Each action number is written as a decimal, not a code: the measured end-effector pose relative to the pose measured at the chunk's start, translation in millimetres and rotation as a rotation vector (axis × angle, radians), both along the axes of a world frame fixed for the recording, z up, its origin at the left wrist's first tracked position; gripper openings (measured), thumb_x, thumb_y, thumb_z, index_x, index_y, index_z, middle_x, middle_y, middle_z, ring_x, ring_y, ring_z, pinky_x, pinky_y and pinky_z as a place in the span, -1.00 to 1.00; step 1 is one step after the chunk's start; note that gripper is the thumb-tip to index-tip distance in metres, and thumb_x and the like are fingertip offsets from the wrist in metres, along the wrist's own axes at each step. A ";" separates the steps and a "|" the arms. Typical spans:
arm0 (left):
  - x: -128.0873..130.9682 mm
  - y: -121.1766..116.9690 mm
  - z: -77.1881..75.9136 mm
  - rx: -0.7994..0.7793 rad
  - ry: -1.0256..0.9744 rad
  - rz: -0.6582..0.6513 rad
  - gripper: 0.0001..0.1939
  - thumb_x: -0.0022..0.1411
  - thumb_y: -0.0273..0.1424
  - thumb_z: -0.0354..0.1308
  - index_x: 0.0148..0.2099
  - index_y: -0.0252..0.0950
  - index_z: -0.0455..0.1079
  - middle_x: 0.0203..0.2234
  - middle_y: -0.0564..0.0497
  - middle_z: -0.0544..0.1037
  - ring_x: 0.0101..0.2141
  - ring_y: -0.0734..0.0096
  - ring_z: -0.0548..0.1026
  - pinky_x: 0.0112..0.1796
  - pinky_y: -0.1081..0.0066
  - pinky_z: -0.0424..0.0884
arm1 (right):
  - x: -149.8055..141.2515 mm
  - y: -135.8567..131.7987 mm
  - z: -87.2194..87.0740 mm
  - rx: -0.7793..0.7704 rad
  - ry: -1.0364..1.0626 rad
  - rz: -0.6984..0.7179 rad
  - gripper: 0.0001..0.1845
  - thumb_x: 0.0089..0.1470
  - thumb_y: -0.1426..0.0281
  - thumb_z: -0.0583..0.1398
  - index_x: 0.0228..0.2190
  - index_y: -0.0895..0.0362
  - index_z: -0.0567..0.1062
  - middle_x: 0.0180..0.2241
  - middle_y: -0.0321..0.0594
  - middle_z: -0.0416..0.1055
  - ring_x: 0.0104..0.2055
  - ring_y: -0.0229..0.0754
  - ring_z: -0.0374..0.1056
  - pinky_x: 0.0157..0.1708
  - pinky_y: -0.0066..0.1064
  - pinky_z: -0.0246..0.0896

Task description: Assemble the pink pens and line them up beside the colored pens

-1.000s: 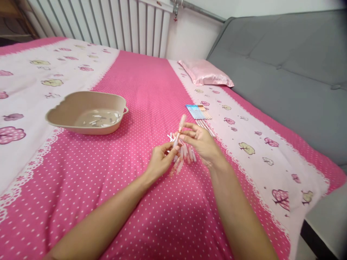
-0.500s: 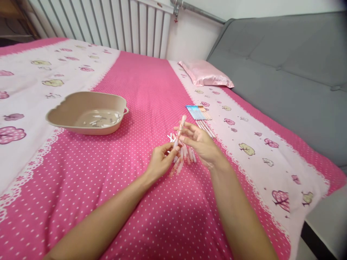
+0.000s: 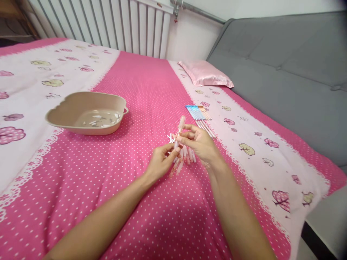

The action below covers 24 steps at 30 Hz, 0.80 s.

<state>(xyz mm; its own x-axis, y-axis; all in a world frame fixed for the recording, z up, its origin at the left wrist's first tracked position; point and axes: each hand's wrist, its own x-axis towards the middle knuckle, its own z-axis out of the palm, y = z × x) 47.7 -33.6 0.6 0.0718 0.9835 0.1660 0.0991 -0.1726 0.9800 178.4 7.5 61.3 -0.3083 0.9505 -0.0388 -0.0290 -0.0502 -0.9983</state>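
Observation:
A slim pale pink pen [image 3: 181,124] stands tilted between my hands, its upper end pointing away from me. My left hand [image 3: 162,161] pinches its lower end between thumb and fingers. Higher up, my right hand [image 3: 199,143] has thumb and fingertips closed on the pen's middle. Beneath them several pink and whitish pen parts [image 3: 187,154] lie in a loose heap on the bedspread, partly covered by my hands. Some small white sticks [image 3: 170,137] lie just beyond my left hand.
Blue and orange pens [image 3: 199,112] lie in a row past my right hand, with several pale pens [image 3: 205,128] nearer. A beige basin [image 3: 73,130] holding small white pieces stands left. A pink pillow [image 3: 204,72] lies farther back on the pink dotted bedspread [image 3: 130,216], beside a grey backrest [image 3: 282,65].
My right hand has closed from loosely spread fingers into a pinch on the pen's middle. The left hand keeps its hold in about the same place.

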 end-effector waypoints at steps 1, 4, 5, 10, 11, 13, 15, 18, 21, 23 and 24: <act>0.0 -0.1 -0.4 0.002 0.000 -0.004 -0.66 0.23 -0.19 0.02 -0.31 -0.38 0.44 -0.51 -0.01 0.48 -0.50 0.45 0.40 -0.42 0.44 0.33 | -0.1 -0.2 0.1 0.002 -0.002 -0.004 -0.62 -0.16 0.47 0.31 -0.23 0.12 0.39 -0.47 -0.35 0.42 -0.48 -0.27 0.39 -0.46 -0.40 0.36; -0.3 -0.1 -1.3 -0.002 -0.011 -0.008 -0.65 0.22 -0.17 0.03 -0.30 -0.37 0.44 -0.50 -0.02 0.49 -0.48 0.44 0.41 -0.41 0.44 0.34 | -0.2 -1.3 1.3 0.002 -0.013 -0.011 -0.63 -0.15 0.48 0.31 -0.24 0.12 0.39 -0.47 -0.35 0.42 -0.48 -0.27 0.38 -0.47 -0.39 0.36; -0.6 0.1 -1.4 -0.004 -0.021 -0.014 -0.64 0.22 -0.16 0.03 -0.30 -0.37 0.45 -0.50 -0.02 0.49 -0.48 0.43 0.41 -0.40 0.43 0.34 | -0.2 -1.7 1.8 0.000 -0.016 -0.005 -0.63 -0.14 0.47 0.31 -0.22 0.11 0.39 -0.44 -0.33 0.43 -0.46 -0.26 0.39 -0.46 -0.39 0.37; -2.5 0.7 -0.8 0.006 -0.084 -0.125 -0.61 0.23 -0.12 0.01 -0.27 -0.38 0.44 -0.50 -0.02 0.50 -0.49 0.45 0.41 -0.41 0.45 0.33 | -0.3 -3.3 5.2 -0.047 -0.005 0.092 -0.61 -0.07 0.44 0.27 -0.14 0.12 0.38 -0.29 -0.20 0.51 -0.33 -0.21 0.44 -0.40 -0.38 0.41; -2.8 0.7 -0.5 0.011 -0.084 -0.145 -0.60 0.24 -0.12 0.01 -0.31 -0.38 0.43 -0.51 -0.02 0.49 -0.49 0.46 0.41 -0.41 0.46 0.33 | -0.4 -3.5 5.6 -0.055 -0.003 0.112 -0.61 -0.06 0.43 0.27 -0.13 0.11 0.38 -0.29 -0.20 0.52 -0.34 -0.21 0.44 -0.41 -0.38 0.41; -3.4 0.6 0.0 0.017 -0.077 -0.163 -0.58 0.25 -0.12 0.00 -0.39 -0.38 0.41 -0.54 -0.01 0.48 -0.50 0.47 0.40 -0.41 0.46 0.32 | -0.5 -3.5 5.9 -0.057 0.000 0.127 -0.62 -0.05 0.42 0.27 -0.14 0.11 0.40 -0.31 -0.21 0.53 -0.37 -0.21 0.44 -0.46 -0.39 0.40; -3.8 0.6 -0.3 0.014 -0.079 -0.162 -0.58 0.24 -0.12 0.01 -0.40 -0.38 0.42 -0.54 -0.02 0.48 -0.50 0.46 0.41 -0.40 0.46 0.32 | -0.4 -3.4 5.7 -0.050 -0.003 0.113 -0.62 -0.07 0.42 0.29 -0.15 0.12 0.41 -0.35 -0.21 0.53 -0.38 -0.19 0.44 -0.49 -0.39 0.40; -3.9 1.0 -2.3 0.004 -0.103 -0.165 -0.59 0.22 -0.12 0.04 -0.37 -0.37 0.46 -0.50 -0.03 0.52 -0.49 0.45 0.42 -0.39 0.45 0.32 | -0.4 -3.0 5.2 -0.053 -0.019 0.081 -0.61 -0.12 0.40 0.33 -0.18 0.14 0.45 -0.39 -0.20 0.54 -0.35 -0.16 0.46 -0.47 -0.38 0.41; -3.5 1.5 -3.7 -0.012 -0.113 -0.143 -0.60 0.19 -0.10 0.07 -0.37 -0.37 0.48 -0.50 -0.03 0.53 -0.49 0.45 0.43 -0.40 0.46 0.32 | -0.8 -2.8 5.3 -0.060 -0.028 0.065 -0.58 -0.19 0.37 0.37 -0.21 0.17 0.48 -0.41 -0.19 0.54 -0.32 -0.15 0.46 -0.42 -0.38 0.40; -3.1 1.5 -3.7 -0.025 -0.108 -0.118 -0.60 0.16 -0.09 0.10 -0.38 -0.37 0.48 -0.54 -0.02 0.52 -0.51 0.44 0.42 -0.42 0.46 0.32 | -1.3 -2.8 5.5 -0.062 -0.027 0.063 -0.54 -0.23 0.34 0.39 -0.22 0.18 0.49 -0.41 -0.19 0.54 -0.35 -0.16 0.46 -0.43 -0.38 0.39; -2.9 1.4 -3.5 -0.031 -0.106 -0.111 -0.59 0.16 -0.09 0.10 -0.39 -0.37 0.48 -0.55 -0.02 0.52 -0.51 0.44 0.42 -0.43 0.46 0.32 | -1.5 -2.8 5.6 -0.062 -0.026 0.061 -0.53 -0.25 0.33 0.40 -0.22 0.18 0.49 -0.41 -0.19 0.53 -0.36 -0.17 0.46 -0.44 -0.38 0.39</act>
